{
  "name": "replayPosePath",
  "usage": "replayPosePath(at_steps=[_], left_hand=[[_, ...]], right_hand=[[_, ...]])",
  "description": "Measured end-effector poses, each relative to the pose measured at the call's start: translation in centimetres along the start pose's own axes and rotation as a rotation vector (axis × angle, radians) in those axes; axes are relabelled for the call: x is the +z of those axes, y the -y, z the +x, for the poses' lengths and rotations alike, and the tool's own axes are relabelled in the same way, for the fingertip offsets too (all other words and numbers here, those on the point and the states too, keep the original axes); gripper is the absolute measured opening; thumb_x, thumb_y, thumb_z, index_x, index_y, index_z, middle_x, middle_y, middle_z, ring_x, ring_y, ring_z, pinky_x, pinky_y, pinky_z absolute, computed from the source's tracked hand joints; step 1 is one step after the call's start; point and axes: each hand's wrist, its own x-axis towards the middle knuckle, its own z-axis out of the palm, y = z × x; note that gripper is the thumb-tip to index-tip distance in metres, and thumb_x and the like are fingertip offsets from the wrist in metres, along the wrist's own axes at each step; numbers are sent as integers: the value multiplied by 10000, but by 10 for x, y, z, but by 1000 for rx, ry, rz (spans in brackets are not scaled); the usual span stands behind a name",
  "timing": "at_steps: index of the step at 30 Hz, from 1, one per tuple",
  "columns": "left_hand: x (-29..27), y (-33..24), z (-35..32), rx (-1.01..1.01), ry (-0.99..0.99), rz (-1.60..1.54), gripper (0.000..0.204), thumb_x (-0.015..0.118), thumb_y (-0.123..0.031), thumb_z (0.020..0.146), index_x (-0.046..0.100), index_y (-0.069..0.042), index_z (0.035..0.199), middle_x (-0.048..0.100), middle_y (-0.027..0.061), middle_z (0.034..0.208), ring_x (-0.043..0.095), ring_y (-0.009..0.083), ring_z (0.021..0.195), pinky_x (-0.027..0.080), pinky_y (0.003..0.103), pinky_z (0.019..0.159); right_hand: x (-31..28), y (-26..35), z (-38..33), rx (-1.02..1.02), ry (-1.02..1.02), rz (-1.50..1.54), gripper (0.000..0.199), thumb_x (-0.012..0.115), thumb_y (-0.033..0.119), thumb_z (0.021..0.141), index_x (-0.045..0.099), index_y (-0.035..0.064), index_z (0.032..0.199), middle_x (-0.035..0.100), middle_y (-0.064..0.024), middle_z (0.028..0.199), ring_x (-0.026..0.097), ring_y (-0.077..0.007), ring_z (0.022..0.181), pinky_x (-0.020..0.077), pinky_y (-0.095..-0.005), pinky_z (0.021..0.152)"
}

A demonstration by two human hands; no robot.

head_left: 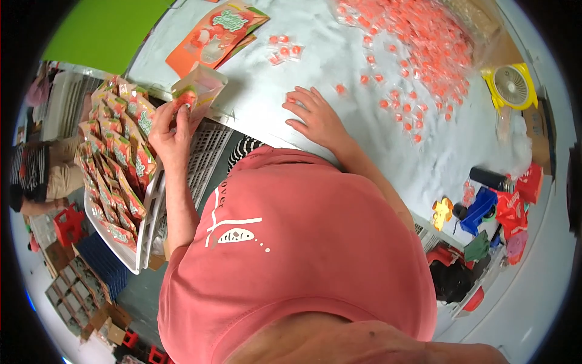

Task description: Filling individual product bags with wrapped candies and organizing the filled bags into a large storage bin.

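Observation:
My left hand [170, 138] is closed on the edge of a red and green candy pouch [210, 88], its pale mouth facing the table; what lies inside cannot be made out. Palm down near the table's front edge, my right hand [320, 124] lies with its fingers spread and nothing in them. Just past its fingertips is a single wrapped red candy [341, 89]. Beyond both hands sits a small cluster of wrapped candies [285, 51]. A few flat orange pouches [209, 37] overlap one another at the far left of the tabletop.
A large heap of wrapped candies [418, 45] spreads over the far right. Left of me, a white crate [143, 252] holds several rows of pouches. A yellow fan [510, 86], a black bottle [490, 179] and a blue tape dispenser [479, 211] stand right. Another person [45, 173] is far left.

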Motion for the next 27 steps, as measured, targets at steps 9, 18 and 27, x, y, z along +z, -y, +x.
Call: replayPosePath(at_steps=[9, 18, 27], left_hand=[[-2, -1, 4, -53, 36, 39, 188, 657, -37, 903, 707, 8, 1079, 708, 89, 1004, 649, 145, 891, 518, 257, 756], [3, -13, 9, -51, 75, 33, 195, 650, -35, 905, 707, 7, 1087, 710, 88, 996, 646, 152, 886, 506, 265, 779], [1, -6, 11, -19, 38, 31, 188, 661, -35, 896, 712, 4, 1073, 713, 81, 981, 635, 147, 863, 494, 261, 743]], right_hand=[[-26, -34, -22, 224, -351, 224, 432, 704, 193, 871, 604, 92, 1279, 492, -164, 1407, 478, -370, 1285, 412, -444, 1065], [-18, -48, -31, 233, -284, -103, 375, 642, 168, 906, 608, 70, 1267, 481, -194, 1392, 470, -371, 1289, 457, -446, 1016], [-52, -91, -45, 470, -322, -473, 271, 582, 65, 914, 650, 52, 1176, 607, -162, 1232, 595, -344, 1110, 514, -418, 920]])
